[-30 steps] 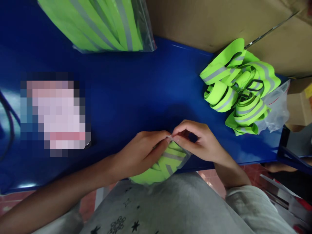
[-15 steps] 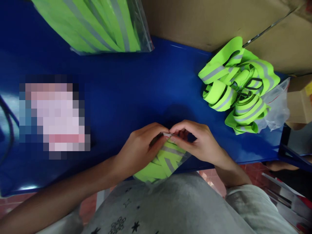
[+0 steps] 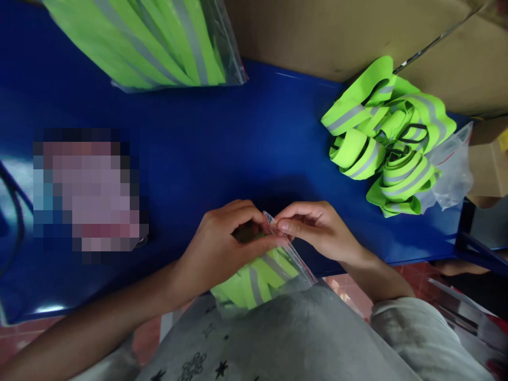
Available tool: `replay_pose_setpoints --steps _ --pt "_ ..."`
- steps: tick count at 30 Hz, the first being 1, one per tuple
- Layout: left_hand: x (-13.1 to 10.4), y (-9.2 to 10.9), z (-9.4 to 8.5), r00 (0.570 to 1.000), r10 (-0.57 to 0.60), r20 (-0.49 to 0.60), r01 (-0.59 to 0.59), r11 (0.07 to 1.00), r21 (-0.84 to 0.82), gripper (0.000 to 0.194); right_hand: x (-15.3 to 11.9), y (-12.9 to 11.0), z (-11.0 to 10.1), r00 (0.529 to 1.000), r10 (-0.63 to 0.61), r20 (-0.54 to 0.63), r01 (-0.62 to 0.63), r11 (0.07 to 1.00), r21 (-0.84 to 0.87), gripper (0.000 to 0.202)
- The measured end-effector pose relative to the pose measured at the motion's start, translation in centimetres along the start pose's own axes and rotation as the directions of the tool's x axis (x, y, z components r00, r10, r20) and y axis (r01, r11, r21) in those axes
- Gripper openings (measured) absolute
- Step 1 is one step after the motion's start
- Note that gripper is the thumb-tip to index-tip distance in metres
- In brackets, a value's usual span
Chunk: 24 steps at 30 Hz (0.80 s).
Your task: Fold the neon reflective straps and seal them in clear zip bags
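I held the zip-seal bag point(image 3: 273, 271) in the left hand point(image 3: 216, 251); the right hand point(image 3: 323, 230) pinched its red-lined lip point(image 3: 302, 263), seemingly for tautness. Reflective straps point(image 3: 407, 177) lay apart on the surface point(image 3: 246, 148).

2 hands point(image 3: 222, 241) point(image 3: 325, 230) close together (fingers point(image 3: 301, 209) bent)

A see-through bag point(image 3: 264, 281) is low in the middle of the frame, its top edge slanting down to the right with a red line point(image 3: 302, 262). Bunched inside is bright yellow-green strap point(image 3: 236, 287) with gray stripes. It's hard to tell if the top is shut.
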<state>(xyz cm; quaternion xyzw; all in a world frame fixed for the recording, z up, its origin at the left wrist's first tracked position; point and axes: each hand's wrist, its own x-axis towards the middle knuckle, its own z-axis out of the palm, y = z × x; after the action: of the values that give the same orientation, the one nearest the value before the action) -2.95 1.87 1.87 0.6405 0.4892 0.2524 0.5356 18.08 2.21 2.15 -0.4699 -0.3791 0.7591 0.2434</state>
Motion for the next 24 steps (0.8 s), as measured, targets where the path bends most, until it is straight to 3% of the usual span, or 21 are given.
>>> replay_pose_setpoints --steps 3,6,17,24 --pt "0.4 0.3 -0.6 0.982 -0.153 0.109 0.164 0.981 -0.1 0.019 0.0 0.2 0.0 1.0 -0.006 -0.008 0.006 1.0 -0.019 0.009" --pt "0.5 0.5 -1.0 0.958 -0.207 0.199 0.239 0.959 -0.151 0.015 -0.1 0.1 0.1 0.999 -0.031 -0.03 0.029 0.997 -0.064 0.01" --pt "0.7 0.7 -0.9 0.965 -0.177 0.193 0.213 0.96 -0.182 0.021 -0.6 0.2 0.8 0.984 -0.177 -0.017 0.171 0.967 -0.19 0.008" --pt "0.7 0.5 -1.4 0.94 -0.235 0.246 0.283 0.942 -0.182 0.032 -0.6 0.0 0.6 0.973 -0.229 0.013 0.224 0.939 -0.262 0.009"
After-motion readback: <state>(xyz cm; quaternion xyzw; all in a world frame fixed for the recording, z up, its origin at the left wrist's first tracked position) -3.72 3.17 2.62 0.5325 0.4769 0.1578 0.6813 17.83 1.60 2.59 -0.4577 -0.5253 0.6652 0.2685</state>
